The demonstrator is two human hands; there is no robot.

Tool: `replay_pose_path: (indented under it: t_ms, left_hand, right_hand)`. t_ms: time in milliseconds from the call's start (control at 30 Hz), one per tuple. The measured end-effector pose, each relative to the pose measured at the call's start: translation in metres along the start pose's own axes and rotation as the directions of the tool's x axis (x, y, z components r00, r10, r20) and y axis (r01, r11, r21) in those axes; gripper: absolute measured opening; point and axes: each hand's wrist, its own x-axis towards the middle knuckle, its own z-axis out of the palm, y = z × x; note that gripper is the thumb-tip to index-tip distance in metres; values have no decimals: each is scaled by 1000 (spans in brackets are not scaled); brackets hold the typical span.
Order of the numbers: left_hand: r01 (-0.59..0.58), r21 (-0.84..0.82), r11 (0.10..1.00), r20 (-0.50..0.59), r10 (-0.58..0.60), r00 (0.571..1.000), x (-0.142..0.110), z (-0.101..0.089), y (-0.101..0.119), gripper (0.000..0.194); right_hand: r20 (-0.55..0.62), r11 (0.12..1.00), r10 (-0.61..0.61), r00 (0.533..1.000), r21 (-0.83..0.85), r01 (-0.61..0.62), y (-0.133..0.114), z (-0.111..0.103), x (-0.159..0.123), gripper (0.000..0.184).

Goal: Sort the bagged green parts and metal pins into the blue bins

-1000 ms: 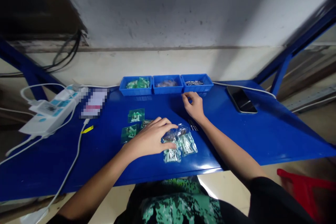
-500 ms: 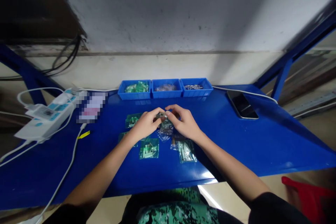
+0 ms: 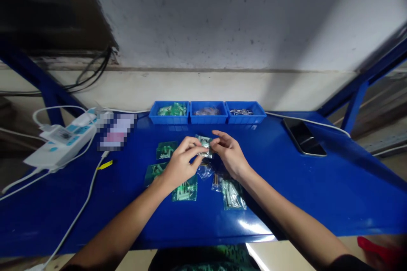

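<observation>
My left hand [image 3: 186, 160] pinches the left side of a small clear plastic bag [image 3: 204, 140] with pale and metal parts in it. My right hand [image 3: 231, 154] has thumb and fingertips closed at the bag's right edge, its other fingers loosely curled. Just below the hands lies another clear bag [image 3: 205, 171], partly covered. Left of it, greenish bags of small parts rest on the table: one at the back [image 3: 165, 150], one partly behind my left hand [image 3: 155, 172], one in front [image 3: 185, 192]. Below my right hand lie a bag of brass-coloured screws [image 3: 216, 182] and a bag of pale plugs [image 3: 234, 195].
Three blue bins stand along the wall: green bags in the left bin [image 3: 169, 121], clear bags in the middle bin [image 3: 209, 120], metal screws or pins in the right bin [image 3: 246, 120]. A dark phone [image 3: 304, 136] lies right; a power strip [image 3: 60, 144] and cables lie left on the blue table [image 3: 286, 194].
The held bag has turned flatter and shows more plainly between my hands. My right hand's fingers have shifted along its edge. The whole view has tilted slightly.
</observation>
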Motion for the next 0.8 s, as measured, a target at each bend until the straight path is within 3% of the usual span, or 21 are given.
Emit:
replay_pose_path:
  t_ms: [100, 200, 300, 367, 433, 500, 567, 667, 733, 800]
  left_hand:
    - [66, 1, 998, 117, -65, 991, 1, -1, 6, 22]
    - [173, 13, 985, 160, -173, 972, 2, -1, 7, 29]
    - [304, -45, 952, 98, -299, 949, 2, 0, 2, 24]
    - [426, -181, 887, 80, -418, 905, 3, 1, -4, 34]
    - [525, -345, 778, 103, -525, 845, 3, 2, -8, 36]
    - [554, -456, 697, 115, -571, 813, 4, 3, -10, 26]
    - [527, -512, 679, 81, -572, 816, 3, 4, -10, 20]
    - [449, -477, 756, -32, -525, 850, 2, 4, -9, 13]
    - [376, -333, 865, -100, -429, 898, 2, 3, -8, 9]
    - [252, -136, 958, -99, -266, 959, 1, 3, -5, 7]
  right_hand:
    - [-52, 998, -36, 998, -54, 34, 1, -1, 1, 37]
    - [-47, 939, -240, 970, -266, 220, -1, -1, -3, 21]
    - [69, 744, -495, 866, -480, 464, -6, 0, -12, 14]
    - [168, 591, -610, 774, -555, 586, -8, 0, -18, 17]
    - [267, 466, -662, 700, -585, 664, -7, 1, -22, 20]
    - [340, 398, -657, 673, -602, 693, -6, 1, -23, 22]
    - [349, 408, -614, 708, -627, 663, -6, 2, -23, 22]
    - [258, 566, -460, 850, -651, 505, -12, 3, -21, 17]
    - [186, 711, -305, 934, -608, 353, -18, 5, -19, 17]
    - [154, 829, -167, 974, -513, 223, -21, 5, -18, 26]
